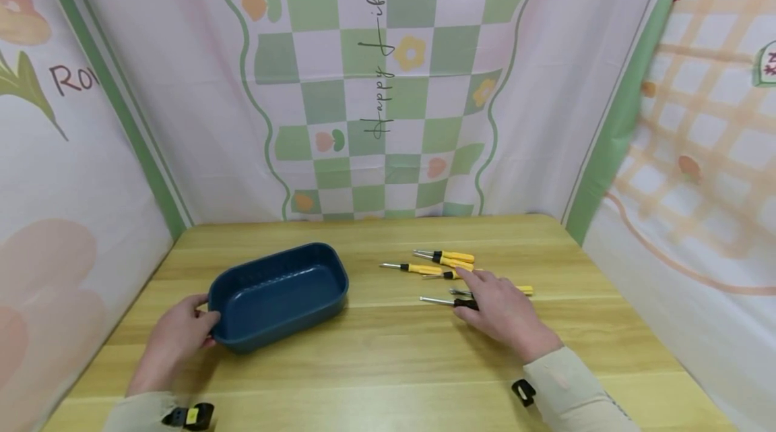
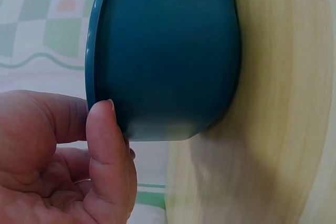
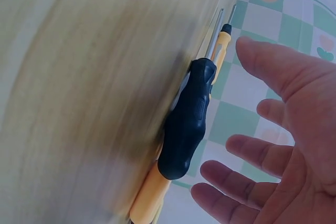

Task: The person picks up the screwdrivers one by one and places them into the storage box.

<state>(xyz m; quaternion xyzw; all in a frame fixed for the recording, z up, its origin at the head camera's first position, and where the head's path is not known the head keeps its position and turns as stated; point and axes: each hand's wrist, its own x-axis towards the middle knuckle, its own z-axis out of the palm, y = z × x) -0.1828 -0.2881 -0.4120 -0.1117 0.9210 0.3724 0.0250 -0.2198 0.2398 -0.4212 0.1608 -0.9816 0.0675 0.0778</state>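
A dark blue oblong bin [image 1: 275, 297] stands on the left of the wooden table. My left hand [image 1: 183, 331] pinches its near-left end; in the left wrist view the thumb [image 2: 102, 145] lies on the wall at the rim. On the right, my right hand [image 1: 500, 304] hovers over a group of screwdrivers, its fingers spread and holding nothing. Nearest to it lies a black-handled screwdriver [image 3: 186, 121], apart from the fingers in the right wrist view. Several yellow-handled screwdrivers [image 1: 424, 269] lie just beyond, some partly hidden by the hand.
The wooden table [image 1: 364, 378] reaches back to a checked green-and-white cloth [image 1: 366, 95]. Printed cloth walls [image 1: 685, 216] close off both sides. Bare tabletop lies between the bin and the screwdrivers. A dark band [image 1: 197, 416] is at the left wrist.
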